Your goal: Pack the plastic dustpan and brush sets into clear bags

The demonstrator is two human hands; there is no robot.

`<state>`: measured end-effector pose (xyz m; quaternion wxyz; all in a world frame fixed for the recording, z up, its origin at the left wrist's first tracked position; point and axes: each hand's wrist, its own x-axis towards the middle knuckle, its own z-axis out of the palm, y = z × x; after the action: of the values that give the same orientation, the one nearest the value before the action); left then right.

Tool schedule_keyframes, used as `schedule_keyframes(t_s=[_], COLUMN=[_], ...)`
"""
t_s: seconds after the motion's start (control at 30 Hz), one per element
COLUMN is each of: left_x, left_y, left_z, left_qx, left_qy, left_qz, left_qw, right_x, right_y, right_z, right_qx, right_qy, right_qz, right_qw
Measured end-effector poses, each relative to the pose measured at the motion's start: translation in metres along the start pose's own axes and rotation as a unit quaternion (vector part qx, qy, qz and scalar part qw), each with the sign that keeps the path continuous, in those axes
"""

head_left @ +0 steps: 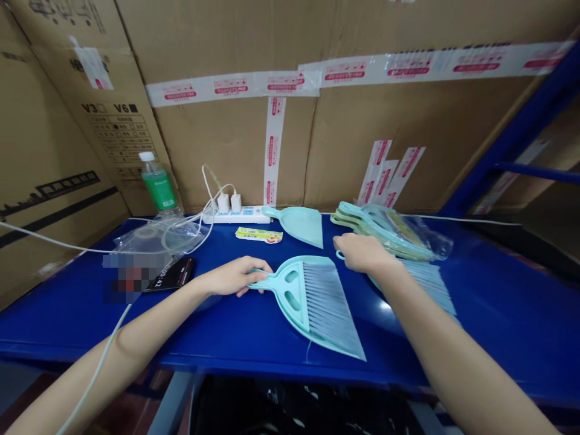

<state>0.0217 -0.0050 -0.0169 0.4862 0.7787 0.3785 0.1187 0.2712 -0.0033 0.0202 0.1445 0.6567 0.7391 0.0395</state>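
The left hand is gripping the handle of a dustpan-and-brush set, which is extending rightward from that hand over the counter. Behind the set, a bare pan is resting. Right of the set, the right hand is clasping another brush, whose bristles are pointing away from the set.

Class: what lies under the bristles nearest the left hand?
A light-blue dustpan: its rim shows past the grey bristles; its middle is covered, so anything there is hidden.
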Motion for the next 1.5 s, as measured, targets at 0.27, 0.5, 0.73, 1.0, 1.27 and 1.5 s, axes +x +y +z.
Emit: schedule_keyframes(t_s=[0.27,0.5,0.73,1.0,1.27,1.5], left_x=[-0.001,-0.002,-0.004,0.003,0.024,0.061], left_y=[0.002,0.002,0.002,-0.004,-0.019,-0.003], left_z=[0.000,0.001,0.001,-0.010,-0.018,-0.015], left_qx=[0.013,0.040,0.096,0.214,0.398,0.553], left_qy=[-0.009,-0.011,-0.005,0.076,0.206,0.170], left_qz=[0.013,0.000,-0.001,0.025,0.067,0.102], left_qw=[1.000,0.999,0.995,0.974,0.892,0.809], right_x=[0.001,-0.001,-0.003,-0.002,0.005,0.010], right_y=[-0.018,-0.032,-0.032,-0.032,-0.030,-0.013], right_z=[0.001,0.010,0.009,0.009,0.004,0.005], right_qx=[0.115,0.232,0.258,0.277,0.198,0.097], right_qy=[0.086,0.094,0.066,0.044,0.103,0.106], right_qz=[-0.192,-0.353,-0.363,-0.370,-0.253,-0.137], right_qw=[0.971,0.902,0.893,0.886,0.941,0.980])
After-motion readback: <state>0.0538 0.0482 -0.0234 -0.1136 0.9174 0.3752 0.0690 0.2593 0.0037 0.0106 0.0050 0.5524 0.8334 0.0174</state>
